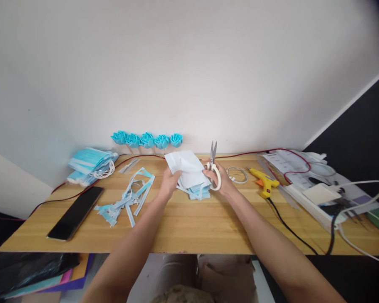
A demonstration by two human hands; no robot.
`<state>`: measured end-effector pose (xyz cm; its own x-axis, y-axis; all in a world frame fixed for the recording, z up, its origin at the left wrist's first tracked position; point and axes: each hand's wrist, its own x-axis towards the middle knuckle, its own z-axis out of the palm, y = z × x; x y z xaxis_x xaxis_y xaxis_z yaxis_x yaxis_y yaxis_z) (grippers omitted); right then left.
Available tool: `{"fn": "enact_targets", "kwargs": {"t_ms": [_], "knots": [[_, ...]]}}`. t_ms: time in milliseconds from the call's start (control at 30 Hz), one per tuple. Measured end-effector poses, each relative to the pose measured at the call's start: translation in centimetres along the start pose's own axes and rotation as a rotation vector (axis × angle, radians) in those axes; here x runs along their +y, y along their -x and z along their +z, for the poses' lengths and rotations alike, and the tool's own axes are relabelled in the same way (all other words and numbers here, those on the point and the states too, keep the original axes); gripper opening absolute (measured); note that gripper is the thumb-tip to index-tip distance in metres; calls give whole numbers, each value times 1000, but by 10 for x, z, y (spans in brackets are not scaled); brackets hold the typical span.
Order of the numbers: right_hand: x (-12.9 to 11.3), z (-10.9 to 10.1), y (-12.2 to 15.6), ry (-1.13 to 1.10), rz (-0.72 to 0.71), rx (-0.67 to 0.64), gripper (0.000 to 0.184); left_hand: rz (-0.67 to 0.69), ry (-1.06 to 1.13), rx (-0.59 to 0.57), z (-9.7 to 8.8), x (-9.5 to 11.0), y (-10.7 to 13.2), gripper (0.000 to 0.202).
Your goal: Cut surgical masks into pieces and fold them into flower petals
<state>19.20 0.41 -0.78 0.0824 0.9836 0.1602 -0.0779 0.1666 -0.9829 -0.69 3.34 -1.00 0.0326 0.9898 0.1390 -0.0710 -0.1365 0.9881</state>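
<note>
While the left edge of a white sheet (186, 165) is pinched by the left hand (169, 182), its thumb laid on top and its fingers curled beneath, the right edge is met by the thumb of the right hand (224, 182). Scissors (212, 156) are also held in that hand, closed around their white handles; the blades are pointed toward the wall (189, 75) and parted slightly. How the fingers are set in the handles cannot be fully told. The sheet is held above the middle of the table (189, 227), and blue pieces (199, 192) are seen under its near edge.

To the left, trimmed strips (126, 202) are heaped loosely, with a phone (76, 214) laid face up beyond them. Masks (90, 162) are stacked behind the phone, their white loops gathered at one side. Five blue flowers (147, 139) are lined up along the wall. Near the right hand a wire coil (241, 182) is seen, and beside it a yellow glue gun (265, 182) is laid. Farther right, papers (281, 162) and a power strip (298, 198) with white cables are placed.
</note>
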Motion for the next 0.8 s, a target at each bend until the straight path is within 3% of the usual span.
{"fn": "enact_targets", "kwargs": {"t_ms": [167, 367, 533, 600, 667, 733, 767, 800], "knots": [[-4, 1, 3, -1, -9, -19, 46, 167, -76, 18, -8, 7, -7, 40], [-13, 5, 7, -63, 24, -56, 50, 280, -125, -76, -17, 22, -15, 49], [-14, 3, 5, -67, 14, -39, 49, 326, -183, -77, -18, 53, -7, 61], [-14, 0, 2, -76, 6, -28, 51, 244, -242, -103, -23, 72, 15, 72], [-15, -4, 0, -116, 6, -28, 56, 180, -375, -133, -33, 86, 53, 80], [-15, -7, -2, -148, 3, -9, 58, 180, -459, -205, -45, 85, 103, 64], [-15, -9, -2, -155, 0, 6, 57, 165, -438, -318, -49, 77, 128, 49], [-15, -9, -3, -155, -2, 22, 57, 78, -414, -534, -52, 66, 150, 39]]}}
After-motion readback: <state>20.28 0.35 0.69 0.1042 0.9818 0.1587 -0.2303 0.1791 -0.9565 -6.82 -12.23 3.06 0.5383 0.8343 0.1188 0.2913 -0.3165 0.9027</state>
